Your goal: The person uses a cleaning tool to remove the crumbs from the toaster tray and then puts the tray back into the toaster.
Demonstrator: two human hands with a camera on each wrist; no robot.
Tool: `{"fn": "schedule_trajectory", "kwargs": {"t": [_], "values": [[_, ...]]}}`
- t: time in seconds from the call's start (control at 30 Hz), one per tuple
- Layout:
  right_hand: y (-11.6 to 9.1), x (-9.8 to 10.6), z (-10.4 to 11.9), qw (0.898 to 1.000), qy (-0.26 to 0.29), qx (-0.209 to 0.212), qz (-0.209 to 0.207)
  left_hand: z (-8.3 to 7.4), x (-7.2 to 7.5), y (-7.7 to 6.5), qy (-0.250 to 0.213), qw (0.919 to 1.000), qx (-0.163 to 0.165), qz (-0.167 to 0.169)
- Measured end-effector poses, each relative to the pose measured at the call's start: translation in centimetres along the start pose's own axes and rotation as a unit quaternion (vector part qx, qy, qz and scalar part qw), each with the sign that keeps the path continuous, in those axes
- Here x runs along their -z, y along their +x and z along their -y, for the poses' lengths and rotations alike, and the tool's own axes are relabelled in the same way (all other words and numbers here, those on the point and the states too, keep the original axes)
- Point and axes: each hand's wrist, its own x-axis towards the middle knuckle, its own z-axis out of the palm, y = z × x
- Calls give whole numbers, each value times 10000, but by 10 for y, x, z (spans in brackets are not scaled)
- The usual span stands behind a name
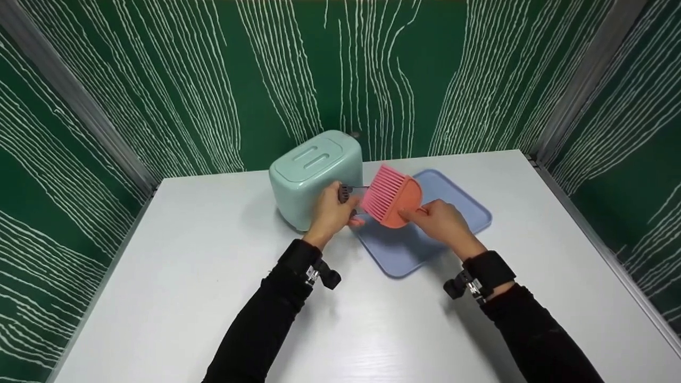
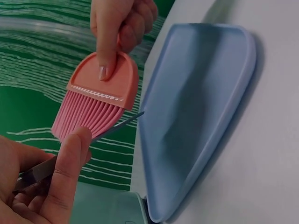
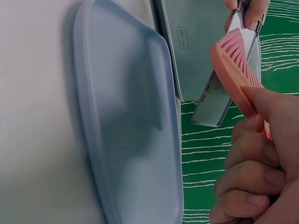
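Note:
My left hand (image 1: 331, 210) grips the dark end of a narrow metal crumb tray (image 3: 216, 105), beside the toaster's front. Brown specks lie on the tray's surface in the right wrist view. An orange brush (image 1: 408, 201) with pink bristles is pinched between the thumb and fingers of my right hand (image 1: 447, 222). Its bristles (image 2: 88, 109) overlap the metal tray, close to the left fingertips. Both things are held up over a blue tray (image 1: 460, 201) lying on the table. The mint-green toaster (image 1: 319, 170) stands left of it, its top slots covered by a lid.
A white table (image 1: 213, 298) carries everything. Green walls (image 1: 362, 69) with wavy white lines rise behind it and at both sides, with grey metal posts at the corners. The toaster stands near the table's back edge.

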Motion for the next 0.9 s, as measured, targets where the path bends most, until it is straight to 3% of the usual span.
{"fn": "schedule_trajectory", "kwargs": {"t": [0.9], "values": [[-5,7,-19,9990,-301,-31,-340,-12,-9,-3,359,9992,-87,180]]}}
